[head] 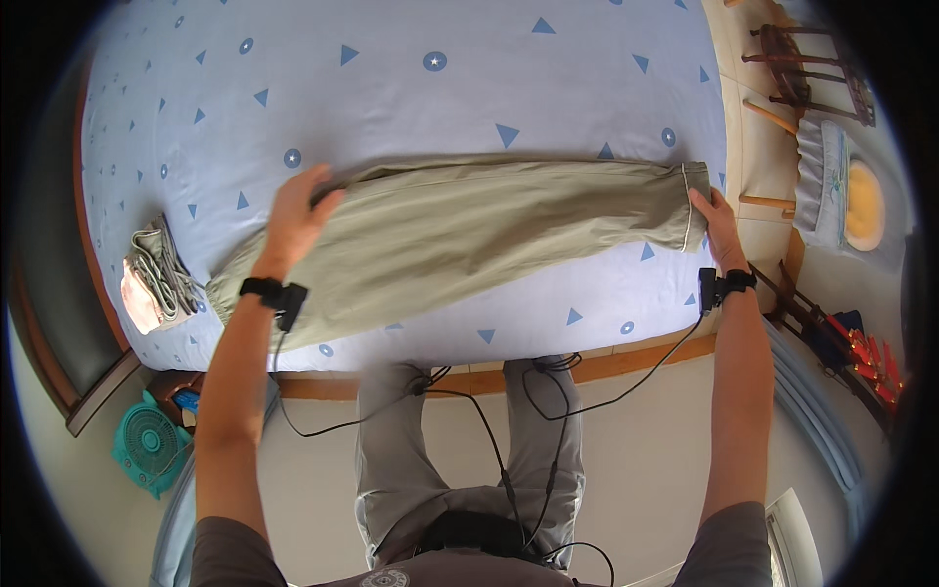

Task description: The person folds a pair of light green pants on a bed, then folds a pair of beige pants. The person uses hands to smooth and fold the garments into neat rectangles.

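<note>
A pair of olive-khaki trousers (484, 227) lies folded lengthwise across the bed, one leg over the other. Its elastic waistband (217, 299) is at the left and its hems with white piping (687, 209) are at the right. My right hand (715, 220) grips the hem end, thumb on top and fingers partly hidden behind the cloth. Over the upper edge near the seat is my left hand (297, 213), thumb and fingers apart. Whether it touches the cloth is hard to tell. Both wrists carry black strapped devices with cables.
Folded clothes (158, 275) lie on the left of the patterned blue bedsheet (433, 103). A teal fan (149, 440) is at lower left. Wooden chairs (799, 62) stand beyond the bed's right edge. Black cables (491, 425) hang before my legs.
</note>
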`<state>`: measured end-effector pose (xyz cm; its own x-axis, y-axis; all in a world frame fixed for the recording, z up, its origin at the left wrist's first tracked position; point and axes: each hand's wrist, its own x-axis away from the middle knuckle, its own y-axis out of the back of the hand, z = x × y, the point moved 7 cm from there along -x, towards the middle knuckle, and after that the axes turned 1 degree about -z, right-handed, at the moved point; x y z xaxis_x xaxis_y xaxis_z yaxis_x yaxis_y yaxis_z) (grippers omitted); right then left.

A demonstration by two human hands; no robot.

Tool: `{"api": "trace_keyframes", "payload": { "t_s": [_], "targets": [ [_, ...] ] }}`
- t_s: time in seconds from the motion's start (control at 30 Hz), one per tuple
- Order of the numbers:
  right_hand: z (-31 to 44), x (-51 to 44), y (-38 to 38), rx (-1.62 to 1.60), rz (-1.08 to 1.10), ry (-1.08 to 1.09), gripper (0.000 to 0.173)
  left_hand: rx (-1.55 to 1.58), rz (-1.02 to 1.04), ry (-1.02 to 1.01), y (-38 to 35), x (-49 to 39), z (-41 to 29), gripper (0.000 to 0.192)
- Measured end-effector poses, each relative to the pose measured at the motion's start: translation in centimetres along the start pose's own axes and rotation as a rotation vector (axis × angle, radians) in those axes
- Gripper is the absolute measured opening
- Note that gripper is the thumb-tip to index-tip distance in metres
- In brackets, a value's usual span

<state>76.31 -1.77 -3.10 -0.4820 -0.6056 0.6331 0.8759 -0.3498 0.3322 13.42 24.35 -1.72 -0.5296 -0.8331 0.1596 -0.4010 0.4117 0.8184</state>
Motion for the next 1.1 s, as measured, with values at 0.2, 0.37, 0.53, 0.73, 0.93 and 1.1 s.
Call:
{"api": "trace_keyframes", "payload": {
  "t_s": [0.2, 0.37, 0.53, 0.73, 0.93, 1.1],
  "targets": [
    [-2.1, 2.8, -0.1, 0.164, 0.213, -0.056, 0.052, -0.158, 0.354, -0.042, -7.5, -4.1, -9.4, 0.045],
    [2.1, 4.0, 3.2, -0.085, 0.122, 0.075, 0.038, 0.027, 0.309, 0.149, -7.2, -5.5, -8.0, 0.035],
    [0.7, 0.7, 2.3, 0.172, -0.018, 0.111, 0.038, -0.026, 0.204, 0.057, -7.5, -7.2, -7.4, 0.033],
    [-6.5, -1.7, 0.5, -0.002, -0.186, 0.099, 0.06, -0.246, -0.21, -0.152, -9.4, -6.8, -15.0, 0.035],
    [-3.3, -0.3, 1.3, 0.307, -0.256, 0.181, 0.059, -0.111, -0.214, -0.385, -16.6, -2.1, -27.8, 0.037],
    [4.9, 0.1, -0.5, 0.557, -0.444, 0.902, 0.046, -0.05, -0.307, -0.261, -19.0, -5.3, -30.3, 0.029]
  ]
}}
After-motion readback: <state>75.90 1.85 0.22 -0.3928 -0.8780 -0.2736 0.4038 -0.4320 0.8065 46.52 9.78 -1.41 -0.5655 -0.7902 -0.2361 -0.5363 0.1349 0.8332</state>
